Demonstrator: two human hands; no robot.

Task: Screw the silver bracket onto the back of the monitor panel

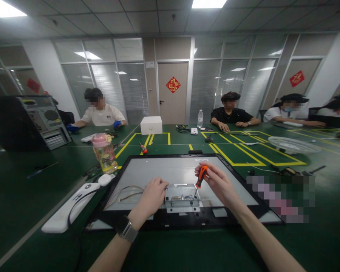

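In front of me a flat display panel (158, 166) with a black frame lies with its grey metal back facing up. Near its close edge sits a metal housing (182, 190) with connector ports along it. My left hand (151, 198), a watch on its wrist, grips the housing's left end with bent fingers. Held in my right hand (218, 181) is an orange and black screwdriver (201, 176). Its shaft points down, with the tip at the right part of the housing. Thin cables (127, 192) lie on the panel left of my left hand.
Left of the panel are a white power strip (73, 206) and a pink-lidded bottle (104, 153). A computer case (28, 121) stands far left. Beyond the panel are a white box (151, 125) and a water bottle (200, 118). Several people sit across the green table.
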